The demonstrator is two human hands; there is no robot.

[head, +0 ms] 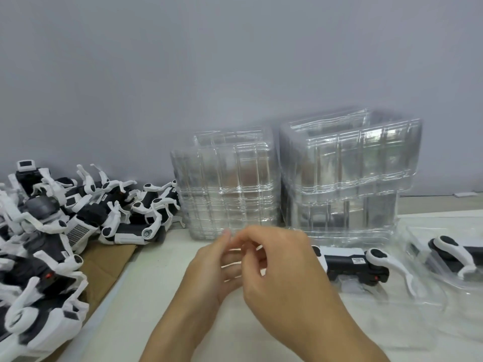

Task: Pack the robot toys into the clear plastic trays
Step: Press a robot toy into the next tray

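Grey wall behind, pale table in front of you: from the head view, the robot toys lie heaped at your left on cardboard, two stacks of clear plastic trays stand at the back, and one toy already sits in a tray on your right. Your left hand and right hand meet mid-table, fingers loosely curled and touching, holding nothing that shows. Judge the toys light and stiff with thin legs, so grip the dark body; the trays look flimsy and slippery, so lift by the rim.

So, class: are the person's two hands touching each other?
Touching. The head view shows the left hand and right hand overlapping, fingertips meeting above the table.
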